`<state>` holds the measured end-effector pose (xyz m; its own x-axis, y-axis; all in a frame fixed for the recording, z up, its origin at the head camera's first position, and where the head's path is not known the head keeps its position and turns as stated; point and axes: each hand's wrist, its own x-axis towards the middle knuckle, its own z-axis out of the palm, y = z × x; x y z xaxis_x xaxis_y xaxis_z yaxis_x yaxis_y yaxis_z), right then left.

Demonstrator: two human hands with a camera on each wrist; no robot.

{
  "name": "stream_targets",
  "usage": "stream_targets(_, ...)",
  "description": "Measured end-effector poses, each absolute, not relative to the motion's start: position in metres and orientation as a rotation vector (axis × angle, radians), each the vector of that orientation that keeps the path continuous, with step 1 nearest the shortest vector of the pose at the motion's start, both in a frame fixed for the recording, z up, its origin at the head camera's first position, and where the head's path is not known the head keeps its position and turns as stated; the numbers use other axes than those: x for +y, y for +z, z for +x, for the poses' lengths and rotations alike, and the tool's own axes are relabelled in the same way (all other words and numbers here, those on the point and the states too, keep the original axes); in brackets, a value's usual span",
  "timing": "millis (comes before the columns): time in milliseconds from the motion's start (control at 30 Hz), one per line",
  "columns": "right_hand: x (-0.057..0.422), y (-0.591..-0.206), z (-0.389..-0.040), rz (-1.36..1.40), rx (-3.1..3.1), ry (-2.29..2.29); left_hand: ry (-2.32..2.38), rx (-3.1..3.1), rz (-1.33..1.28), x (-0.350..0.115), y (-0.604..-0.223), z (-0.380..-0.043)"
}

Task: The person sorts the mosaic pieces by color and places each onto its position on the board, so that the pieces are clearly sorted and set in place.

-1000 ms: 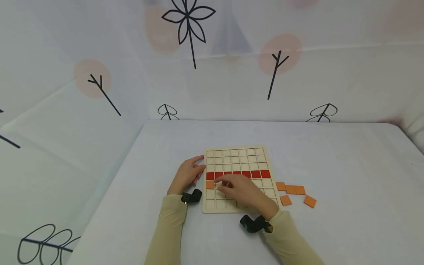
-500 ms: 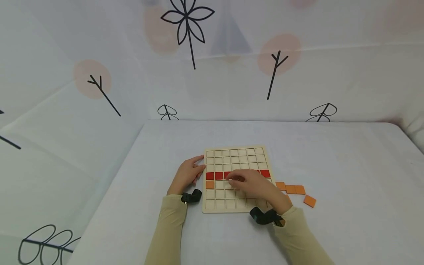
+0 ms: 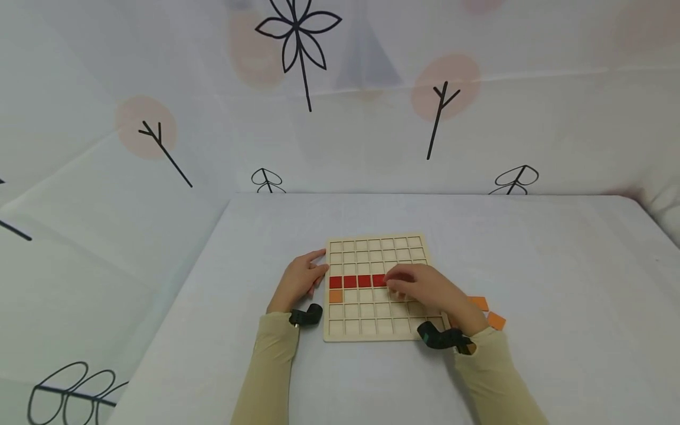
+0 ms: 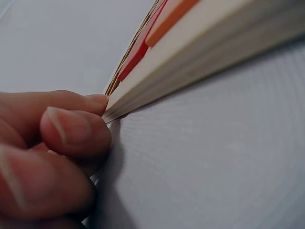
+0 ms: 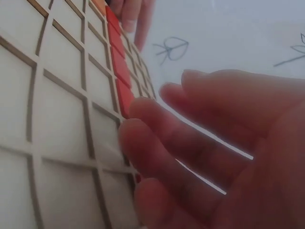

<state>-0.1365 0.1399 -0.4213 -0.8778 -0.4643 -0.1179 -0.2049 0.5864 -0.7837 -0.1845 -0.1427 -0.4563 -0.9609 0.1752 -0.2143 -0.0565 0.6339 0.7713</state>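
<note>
A pale wooden grid board (image 3: pixel 372 338) lies flat on the white table. Red square tiles (image 3: pixel 349 281) line one row, and an orange tile (image 3: pixel 336 296) sits just below at the left end. My left hand (image 3: pixel 300 280) touches the board's left side; in the left wrist view its fingertips are right at the edge (image 4: pixel 176 71). Over the right part of the grid hovers my right hand (image 3: pixel 427 289), fingers loosely bent, hiding the rest of the red row. No tile shows between its fingers (image 5: pixel 143 143) in the right wrist view.
Loose orange tiles (image 3: pixel 496 320) lie on the table (image 3: pixel 574 283) right of the board, partly behind the right forearm. A patterned cloth wall (image 3: pixel 361 141) rises at the back and left. Each wrist wears a black camera.
My right hand has moved right across the board, away from the orange tile, and now covers some loose tiles with its forearm. The left hand stays at the board's edge.
</note>
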Motion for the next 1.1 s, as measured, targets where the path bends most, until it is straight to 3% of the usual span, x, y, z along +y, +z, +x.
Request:
stream_targets(667,0.185,-0.414,-0.137,-0.374,2.543,-1.13,1.232,2.582,0.082,-0.142,-0.457,-0.184)
stream_targets(1100,0.205,-0.418,-0.135,-0.422,2.475,-1.14,1.226,2.586,0.068,-0.141,-0.455,-0.184)
